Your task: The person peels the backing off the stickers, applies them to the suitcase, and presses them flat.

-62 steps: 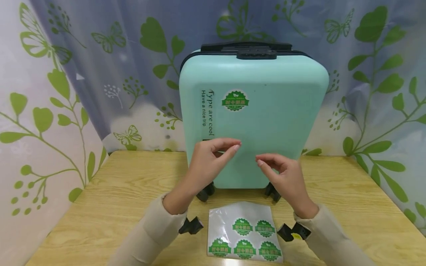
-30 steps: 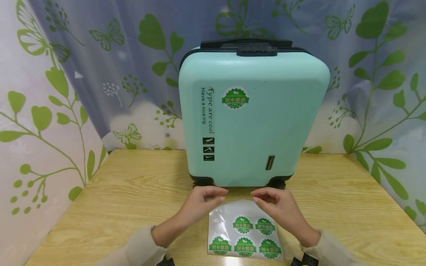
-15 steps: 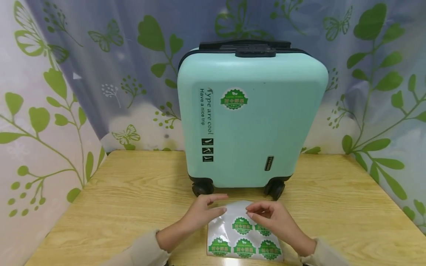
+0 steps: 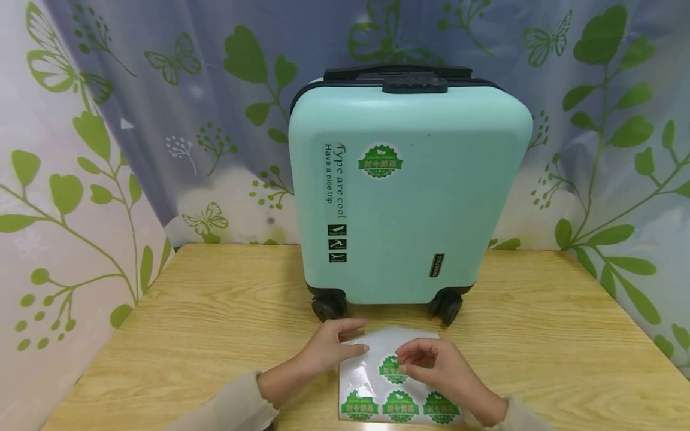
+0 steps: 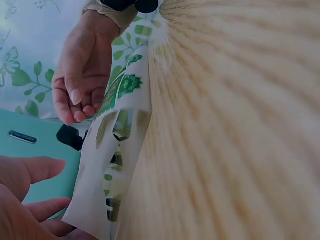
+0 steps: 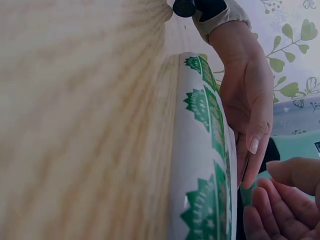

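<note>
A glossy white sheet [image 4: 358,380] with several round green stickers lies on the table before the suitcase. My left hand [image 4: 323,350] is at its upper left edge, forefinger extended and thumb over the sheet. In the left wrist view, its fingers [image 5: 50,207] reach behind the sheet's edge, which stands raised from the wood. My right hand [image 4: 444,371] hovers over the sheet's right part, hiding one sticker. Its fingers are loosely bent, thumb and fingertips close to the upper middle sticker [image 4: 389,370]. In the right wrist view, these fingers [image 6: 280,200] hold nothing visible.
A mint green suitcase [image 4: 420,197] stands upright on black wheels behind the sheet, with a matching green sticker [image 4: 380,160] on its upper left front. The wooden table [image 4: 226,299] extends to both sides. A leaf-patterned curtain [image 4: 215,114] hangs behind.
Both hands have come down from the suitcase front to the sheet. In the last half second, the right hand has lowered over the stickers, and the sheet has shifted slightly toward me.
</note>
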`<state>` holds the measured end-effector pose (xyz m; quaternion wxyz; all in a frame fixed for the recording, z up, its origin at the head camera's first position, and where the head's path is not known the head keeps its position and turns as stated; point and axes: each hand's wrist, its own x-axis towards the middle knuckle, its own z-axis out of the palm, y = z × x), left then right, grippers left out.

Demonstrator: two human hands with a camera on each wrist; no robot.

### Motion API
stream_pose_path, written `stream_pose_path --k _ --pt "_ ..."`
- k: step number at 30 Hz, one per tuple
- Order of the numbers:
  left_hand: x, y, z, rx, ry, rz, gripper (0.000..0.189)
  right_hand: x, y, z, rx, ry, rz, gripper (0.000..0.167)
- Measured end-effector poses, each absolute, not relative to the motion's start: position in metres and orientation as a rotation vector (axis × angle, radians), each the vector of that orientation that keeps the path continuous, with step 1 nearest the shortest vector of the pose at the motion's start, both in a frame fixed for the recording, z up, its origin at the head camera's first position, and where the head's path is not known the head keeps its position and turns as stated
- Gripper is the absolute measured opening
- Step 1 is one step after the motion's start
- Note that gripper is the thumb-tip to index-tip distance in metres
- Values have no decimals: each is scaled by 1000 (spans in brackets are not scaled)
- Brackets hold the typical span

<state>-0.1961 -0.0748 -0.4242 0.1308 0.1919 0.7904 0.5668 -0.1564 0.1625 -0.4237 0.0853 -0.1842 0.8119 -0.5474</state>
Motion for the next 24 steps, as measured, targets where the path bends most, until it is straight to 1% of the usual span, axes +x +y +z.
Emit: stream_pose_path --k 14,24 --pt "-192 -69 -434 535 2367 1534 51 -157 161 -434 -465 2334 -1624 21" --pt "-187 -66 -435 576 2425 1504 44 -158 161 -440 -442 2281 -1637 21"
